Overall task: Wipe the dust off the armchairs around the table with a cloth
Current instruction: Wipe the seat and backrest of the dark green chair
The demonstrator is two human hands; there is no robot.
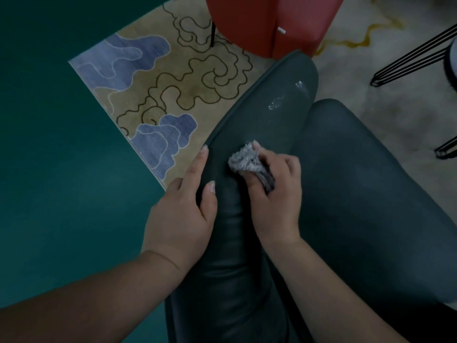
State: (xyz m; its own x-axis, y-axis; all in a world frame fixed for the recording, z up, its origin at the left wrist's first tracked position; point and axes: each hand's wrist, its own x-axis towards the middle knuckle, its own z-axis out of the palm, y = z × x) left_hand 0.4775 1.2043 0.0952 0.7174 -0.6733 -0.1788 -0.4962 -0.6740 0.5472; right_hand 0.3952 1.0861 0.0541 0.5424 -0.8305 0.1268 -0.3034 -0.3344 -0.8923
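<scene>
— Armchairs were the job, and only one was under the hands: the dark green leather armchair (247,243), seen from above with its armrest running away up the frame.

— How far along did it look?

— Early to midway on that chair, I'd judge. A whitish dusty patch (284,100) still sat on the far part of the armrest, well ahead of the cloth. The seat cushion (371,194) to the right showed only a faint dull sheen; whether it had been wiped I could not tell.

— And the other chairs?

— A red armchair (272,23) stood just beyond the green one. Nothing showed it being cleaned, so it probably remained to be done.

— Where was the cloth?

— The grey cloth (243,160) was bunched in the right hand (277,186), fingers and thumb curled round it, its loose end pressed onto the top of the armrest.

— The other hand?

— The left hand (188,209) lay just beside it on the armrest's outer edge, fingers straight and slightly spread, thumb on top, steadying the chair and gripping nothing.

— Anything else about?

— A patterned rug (158,90) lay left of the chair, with a dark teal surface (49,144), possibly the table, over its near edge. Black wire legs (415,58) stood at the far right.
</scene>
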